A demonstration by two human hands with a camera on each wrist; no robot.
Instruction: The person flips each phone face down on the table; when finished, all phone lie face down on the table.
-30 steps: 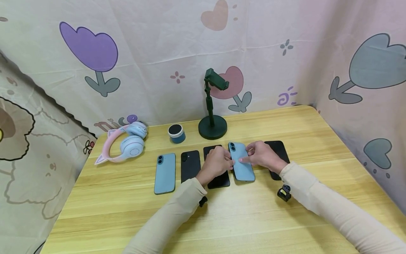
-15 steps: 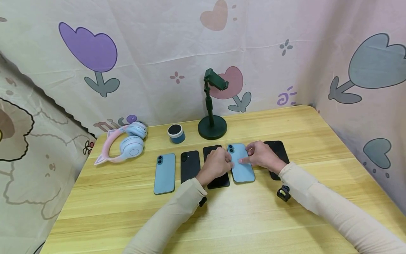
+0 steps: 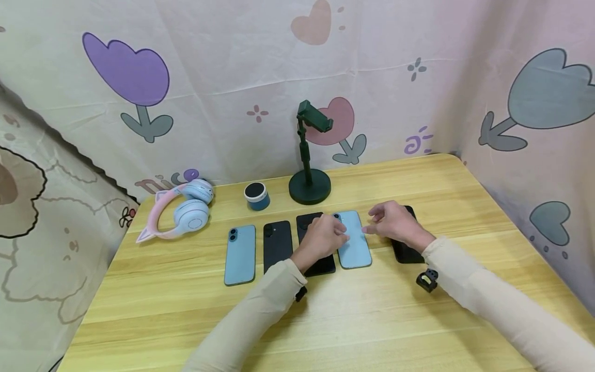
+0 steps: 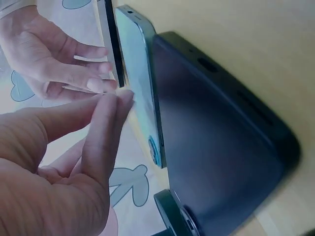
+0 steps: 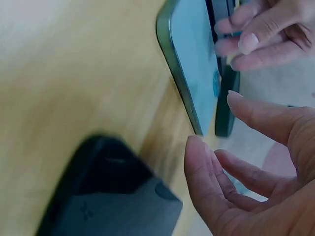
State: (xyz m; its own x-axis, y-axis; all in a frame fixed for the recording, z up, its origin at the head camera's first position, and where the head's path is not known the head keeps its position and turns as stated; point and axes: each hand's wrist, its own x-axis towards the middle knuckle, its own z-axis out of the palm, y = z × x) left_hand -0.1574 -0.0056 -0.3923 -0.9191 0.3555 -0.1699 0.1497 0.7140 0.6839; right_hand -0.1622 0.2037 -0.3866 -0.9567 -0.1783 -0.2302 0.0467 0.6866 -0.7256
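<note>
Several phones lie in a row on the wooden table. My left hand [image 3: 321, 240] hovers over a black phone [image 3: 323, 266], its fingertips near the left edge of a light-blue phone [image 3: 356, 250]. In the left wrist view its thumb and finger tips come close together, with nothing seen between them. My right hand [image 3: 395, 225] is raised just right of that light-blue phone, fingers apart and holding nothing. Under the right hand lies another black phone [image 3: 406, 252], partly covered. To the left are a dark phone [image 3: 277, 243] and a second light-blue phone [image 3: 240, 256].
Behind the row stand a dark green phone stand [image 3: 309, 187] and a small blue jar-like item [image 3: 257, 196] with a dark top. Pink-and-blue cat-ear headphones [image 3: 191, 214] lie at the back left. A printed cloth [image 3: 223, 62] hangs behind the table [image 3: 353, 325].
My right hand has let go of the light-blue phone and drawn back to the right. That phone has shifted slightly toward me and left. My left hand's fingers have eased off its edge.
</note>
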